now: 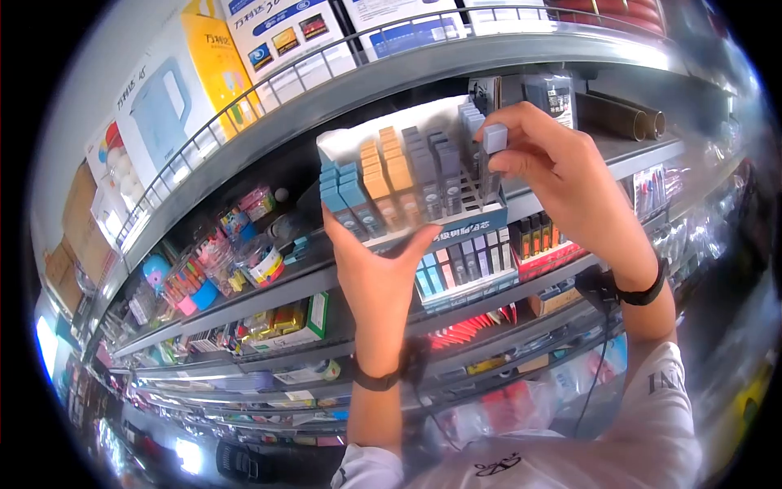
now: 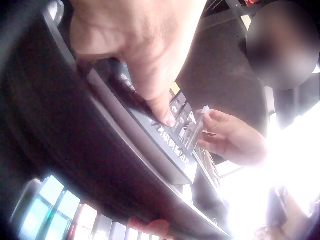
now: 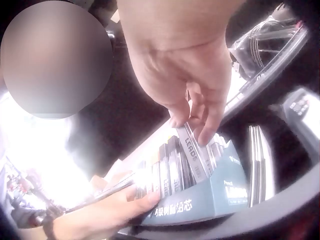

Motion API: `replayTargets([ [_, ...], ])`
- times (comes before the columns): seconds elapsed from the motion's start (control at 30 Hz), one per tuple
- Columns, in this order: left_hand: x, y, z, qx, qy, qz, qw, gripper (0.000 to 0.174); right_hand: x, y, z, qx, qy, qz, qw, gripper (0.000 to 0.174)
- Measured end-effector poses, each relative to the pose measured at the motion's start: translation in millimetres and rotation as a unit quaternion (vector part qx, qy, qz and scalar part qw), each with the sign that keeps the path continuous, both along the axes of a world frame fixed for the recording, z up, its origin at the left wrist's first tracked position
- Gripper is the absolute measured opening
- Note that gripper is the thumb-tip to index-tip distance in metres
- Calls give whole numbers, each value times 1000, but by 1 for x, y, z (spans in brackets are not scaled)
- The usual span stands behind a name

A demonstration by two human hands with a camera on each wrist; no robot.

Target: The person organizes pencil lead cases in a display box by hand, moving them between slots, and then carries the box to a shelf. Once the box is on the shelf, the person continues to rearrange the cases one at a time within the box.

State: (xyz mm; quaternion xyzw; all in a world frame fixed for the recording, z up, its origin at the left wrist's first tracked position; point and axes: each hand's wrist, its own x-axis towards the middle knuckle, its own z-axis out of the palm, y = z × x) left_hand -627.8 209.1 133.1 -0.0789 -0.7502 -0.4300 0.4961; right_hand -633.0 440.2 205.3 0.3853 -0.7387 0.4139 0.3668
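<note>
A display box of slim pencil-lead tubes with blue, orange, grey and pale-blue caps stands tilted on a shelf. My left hand grips its left front corner, thumb along the front edge; in the left wrist view the thumb presses the printed front. My right hand pinches one pale-blue-capped tube between thumb and fingers at the right end of the box. In the right wrist view the tube, marked LEADS, stands partly above its neighbours, its lower end hidden by the box wall.
Under this shelf are another box of tubes and a red box. Tubs of small goods stand to the left. Above runs a shelf with a wire rail and boxed goods. Brown rolls lie at the right.
</note>
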Motion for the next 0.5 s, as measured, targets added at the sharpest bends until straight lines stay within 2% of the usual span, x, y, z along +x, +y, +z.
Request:
replayTargets([
  [0.07, -3, -1, -3, -13, 18, 9, 1000, 105, -2, 2, 0, -2, 7, 10, 1000, 24],
  [0.17, 0, 3, -1, -6, 23, -1, 1000, 105, 4, 5, 2, 1, -21, -2, 1000, 26],
  [0.27, 2, 5, 0, 6, 17, -20, 1000, 104, -1, 3, -2, -41, 18, 26, 999, 25],
  [0.4, 4, 6, 0, 5, 3, 5, 1000, 104, -10, -4, -7, -51, 98, 29, 993, 25],
  [0.5, 5, 7, -1, 9, -4, 4, 1000, 104, -1, 2, -4, 1, 75, 23, 997, 26],
])
